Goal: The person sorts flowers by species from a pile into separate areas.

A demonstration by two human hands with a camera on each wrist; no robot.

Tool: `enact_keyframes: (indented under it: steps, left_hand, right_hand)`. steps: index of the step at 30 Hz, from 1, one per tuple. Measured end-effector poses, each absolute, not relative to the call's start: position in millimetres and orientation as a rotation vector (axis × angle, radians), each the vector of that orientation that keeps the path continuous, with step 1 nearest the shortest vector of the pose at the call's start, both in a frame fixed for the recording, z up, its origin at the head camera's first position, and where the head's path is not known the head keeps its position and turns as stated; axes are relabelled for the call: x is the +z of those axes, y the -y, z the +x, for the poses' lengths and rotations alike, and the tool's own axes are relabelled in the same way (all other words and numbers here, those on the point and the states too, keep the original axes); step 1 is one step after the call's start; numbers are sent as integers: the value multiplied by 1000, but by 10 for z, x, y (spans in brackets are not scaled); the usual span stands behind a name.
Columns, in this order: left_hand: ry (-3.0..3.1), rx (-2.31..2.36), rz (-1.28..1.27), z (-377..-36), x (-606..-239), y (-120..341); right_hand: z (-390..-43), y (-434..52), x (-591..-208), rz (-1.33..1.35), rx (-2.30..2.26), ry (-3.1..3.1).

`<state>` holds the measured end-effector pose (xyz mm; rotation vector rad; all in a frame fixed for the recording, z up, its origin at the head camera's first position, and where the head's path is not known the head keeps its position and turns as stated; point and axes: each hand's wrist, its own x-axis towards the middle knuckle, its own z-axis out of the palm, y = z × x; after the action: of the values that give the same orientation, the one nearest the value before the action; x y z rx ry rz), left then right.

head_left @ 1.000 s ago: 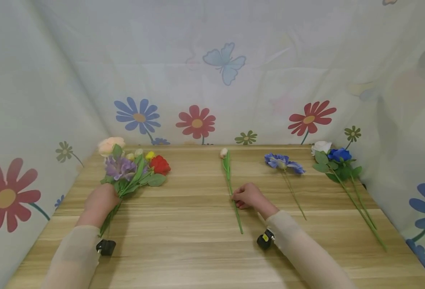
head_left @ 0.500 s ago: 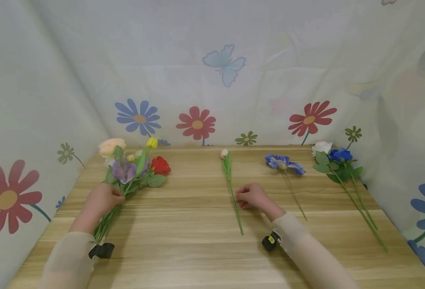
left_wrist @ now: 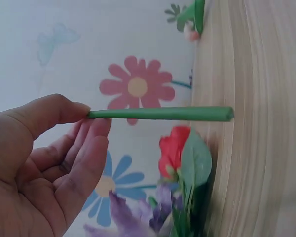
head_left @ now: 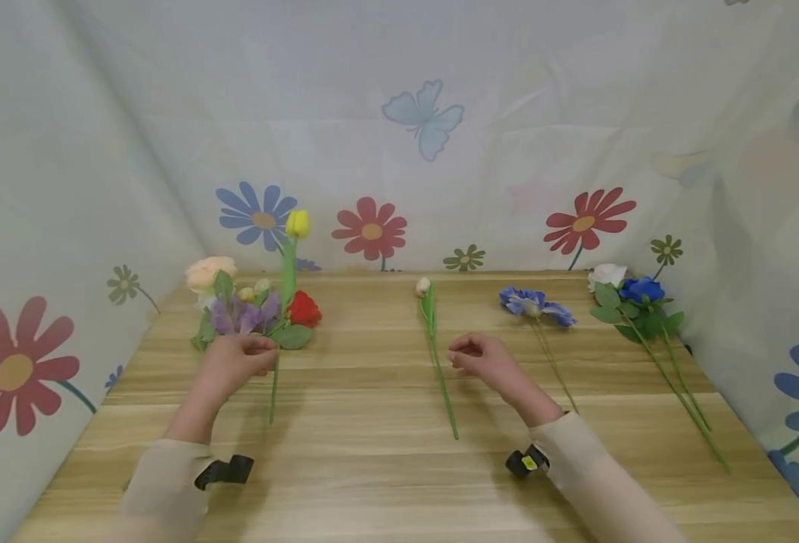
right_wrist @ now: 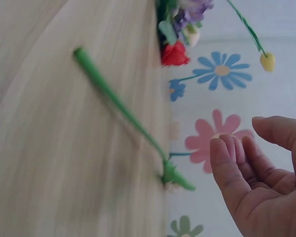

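Note:
My left hand (head_left: 237, 362) pinches the green stem (left_wrist: 158, 113) of a yellow tulip (head_left: 298, 225) between thumb and fingertips. The tulip stands upright above the table, its stem's lower end pointing down. Behind that hand lie a red flower (head_left: 304, 309), purple flowers (head_left: 243, 313) and a peach flower (head_left: 211, 273), their stems partly hidden by the arm. My right hand (head_left: 484, 362) holds nothing; its fingers are loosely curved with a gap to the thumb. Just left of it a pale pink tulip (head_left: 423, 286) lies on the table, its stem (right_wrist: 116, 101) reaching toward me.
On the wooden table (head_left: 359, 467), a blue-purple flower (head_left: 535, 305) lies right of centre. A white rose (head_left: 606, 276) and a blue rose (head_left: 641, 289) lie at the right edge. A printed cloth (head_left: 481, 90) hangs behind and along both sides.
My left hand has lifted the yellow tulip out of the left bunch, raising it upright and moving right. The other flowers stayed behind. My right hand has drawn back from the pink tulip's stem.

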<state>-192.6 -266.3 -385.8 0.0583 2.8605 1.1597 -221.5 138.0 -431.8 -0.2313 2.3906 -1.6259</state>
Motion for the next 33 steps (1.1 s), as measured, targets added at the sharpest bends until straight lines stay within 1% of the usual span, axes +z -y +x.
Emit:
enact_keyframes:
  steps: [8,15,27,33]
  left_hand:
    - [-2791,1440,62,-1961,-3846,2281]
    - [-2714,1603,102,-2012,-3854,1944]
    - [-2572,1744,127,-2085,-3928,1546]
    - [-2524,1760,137,-2108,-3957,1364]
  right_hand:
    - [-2068,-1131,-4185,-345,-1704,-2342]
    - [-1988,-897,-4152,-376,-1789,-2282]
    - [-2038,-565,-4145,-370,-1818,-2280]
    - [-2061,-502,-4137,-368,-1834,-2268]
